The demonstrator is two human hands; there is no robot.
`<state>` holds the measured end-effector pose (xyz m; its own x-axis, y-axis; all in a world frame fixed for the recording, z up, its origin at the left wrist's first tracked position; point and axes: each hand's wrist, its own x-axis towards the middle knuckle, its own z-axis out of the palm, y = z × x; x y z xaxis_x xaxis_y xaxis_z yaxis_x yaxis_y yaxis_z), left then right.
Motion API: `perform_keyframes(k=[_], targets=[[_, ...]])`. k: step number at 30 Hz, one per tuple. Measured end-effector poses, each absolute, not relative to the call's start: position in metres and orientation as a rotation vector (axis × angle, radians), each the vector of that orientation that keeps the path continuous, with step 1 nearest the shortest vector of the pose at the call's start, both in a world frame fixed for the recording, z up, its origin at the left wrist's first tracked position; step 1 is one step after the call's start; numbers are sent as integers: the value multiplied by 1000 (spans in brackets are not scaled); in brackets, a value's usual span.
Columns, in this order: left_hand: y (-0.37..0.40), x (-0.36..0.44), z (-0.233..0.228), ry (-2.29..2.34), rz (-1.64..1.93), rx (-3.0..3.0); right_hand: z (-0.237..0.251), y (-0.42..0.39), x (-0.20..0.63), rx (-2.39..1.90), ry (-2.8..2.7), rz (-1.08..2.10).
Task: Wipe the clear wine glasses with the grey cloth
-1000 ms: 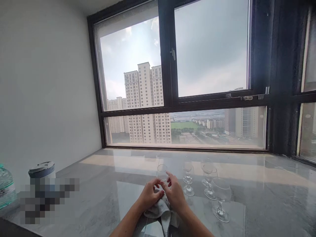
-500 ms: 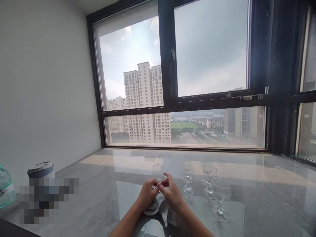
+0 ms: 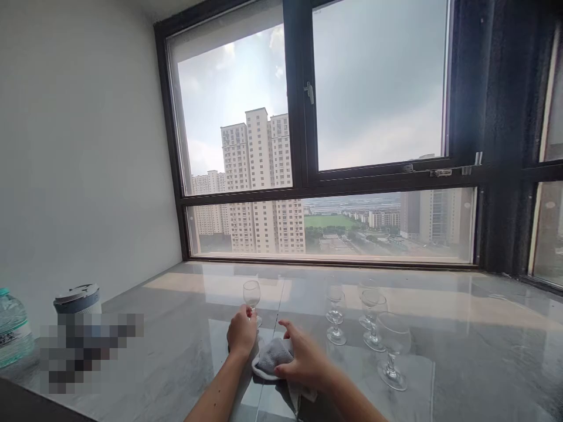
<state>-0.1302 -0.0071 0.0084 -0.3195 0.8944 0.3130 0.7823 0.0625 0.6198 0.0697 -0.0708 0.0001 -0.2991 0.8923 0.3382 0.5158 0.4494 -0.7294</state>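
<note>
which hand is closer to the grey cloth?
Right. The right hand rests on the grey cloth, fingers spread over it. The left hand is just left of it, gripping the stem of a small glass.

bare counter (image 3: 176, 346) left of cloth (image 3: 272, 356), stemmed glasses (image 3: 373, 328) crowding right

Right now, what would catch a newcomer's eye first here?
The big window at the back, full of tower blocks and grey sky. Below it, on the marble counter, the left hand grips a small glass by the stem, the right hand rests on a grey cloth, and more glasses stand to the right.
</note>
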Motion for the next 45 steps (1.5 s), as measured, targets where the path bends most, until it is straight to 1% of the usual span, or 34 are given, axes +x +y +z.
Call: perform_keyframes(k=[3,16,21,34,37,42,45], targets=[[-6,-134,10,2272,1048,1661,4,-72,71,-1231,-1997,673],[-20,-123,12,2412,829,1972,7,-74,69,-1229,-2001,637],[-25,-118,12,2360,781,2071,7,-73,70,-1243,-1998,630],[-22,-115,10,2279,757,2112,9,-72,70,-1260,-1975,574],[-19,-116,7,2261,749,2098,12,-71,71,-1262,-1888,408],[-10,-117,-3,2203,671,2137,25,-68,84,-1175,-1540,-261],[-8,-117,-7,2181,646,2140,35,-68,93,-1176,-1328,-494]])
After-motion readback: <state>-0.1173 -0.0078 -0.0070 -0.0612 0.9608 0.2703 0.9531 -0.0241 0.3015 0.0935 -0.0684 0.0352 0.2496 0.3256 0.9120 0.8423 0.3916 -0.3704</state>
